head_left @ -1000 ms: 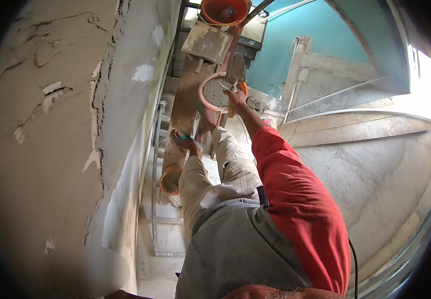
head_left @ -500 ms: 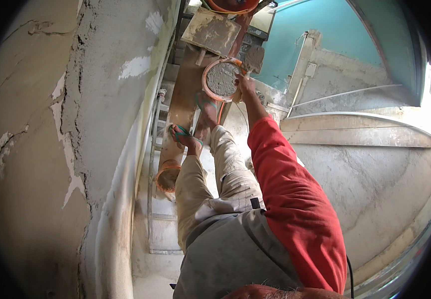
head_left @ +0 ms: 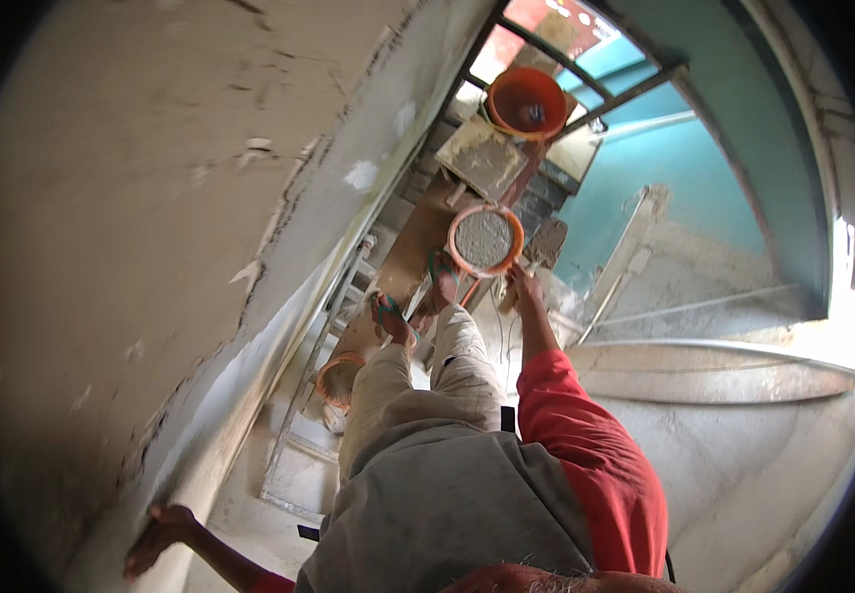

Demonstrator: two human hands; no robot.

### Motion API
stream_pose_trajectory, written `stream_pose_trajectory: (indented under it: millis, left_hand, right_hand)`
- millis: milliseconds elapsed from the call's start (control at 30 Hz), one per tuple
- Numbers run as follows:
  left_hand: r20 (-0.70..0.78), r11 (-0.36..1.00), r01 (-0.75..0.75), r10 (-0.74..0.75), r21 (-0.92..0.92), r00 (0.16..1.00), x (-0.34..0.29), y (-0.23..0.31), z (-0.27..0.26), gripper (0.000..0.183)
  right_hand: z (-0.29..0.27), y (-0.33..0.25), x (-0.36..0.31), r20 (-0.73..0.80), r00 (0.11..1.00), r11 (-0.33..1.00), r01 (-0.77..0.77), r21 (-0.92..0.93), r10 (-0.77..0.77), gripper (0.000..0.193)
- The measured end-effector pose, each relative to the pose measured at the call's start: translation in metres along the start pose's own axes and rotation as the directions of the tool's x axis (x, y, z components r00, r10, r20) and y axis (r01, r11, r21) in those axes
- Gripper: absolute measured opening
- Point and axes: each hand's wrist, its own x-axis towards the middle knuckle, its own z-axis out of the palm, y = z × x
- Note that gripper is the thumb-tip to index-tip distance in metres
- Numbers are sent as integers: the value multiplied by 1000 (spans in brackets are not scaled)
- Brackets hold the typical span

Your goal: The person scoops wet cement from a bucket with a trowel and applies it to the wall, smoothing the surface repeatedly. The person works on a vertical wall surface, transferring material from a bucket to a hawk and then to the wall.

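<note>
Mortar [head_left: 484,240], grey and rough-topped, fills an orange bucket [head_left: 518,237] on a brown plank [head_left: 410,242] as a person in a red-sleeved top and grey vest works beside a cracked, part-plastered wall [head_left: 141,188]. The right hand [head_left: 524,287] is closed around the handle of a trowel [head_left: 548,242], whose grey-coated blade lies just beyond the bucket's right rim, outside it. The left hand [head_left: 159,542], holding nothing, extends low at left with its fingers spread, near the base of the wall; whether it touches the wall cannot be told. Above the mortar bucket sits a square, stained board [head_left: 482,158] with a short handle, and beyond it a larger orange bucket [head_left: 509,97]. The person's feet, in green sandals [head_left: 388,311], stand on the plank. Nearer the body, a smaller orange bucket [head_left: 322,376] sits by the left leg, close to a metal ladder [head_left: 284,450].
</note>
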Motion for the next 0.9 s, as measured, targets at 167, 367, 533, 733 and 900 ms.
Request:
stream_pose_trajectory:
  millis: [167, 367, 533, 733, 900]
  left_hand:
    - [-2, 995, 93, -93, -37, 996, 16, 16, -5, 101]
    - [-51, 988, 124, -129, -93, 990, 5, 9, -1, 96]
    - [-100, 981, 138, -152, -134, 983, 2, 8, 2, 92]
    - [-139, 957, 152, -191, -248, 972, -6, 7, 6, 91]
    - [-153, 950, 132, -180, -283, 972, -24, 1, 18, 88]
  right_hand:
    - [-37, -42, -54, 73, 996, 910, 70, -410, -44, 42]
    - [-42, -71, -92, 146, 987, 767, 145, -626, -67, 39]
    - [-20, -95, -111, 323, 942, 702, 293, -649, -93, 37]
    - [18, -127, -138, 511, 856, 582, 454, -675, -76, 34]
    - [36, -134, -141, 576, 817, 286, 558, -779, -25, 33]
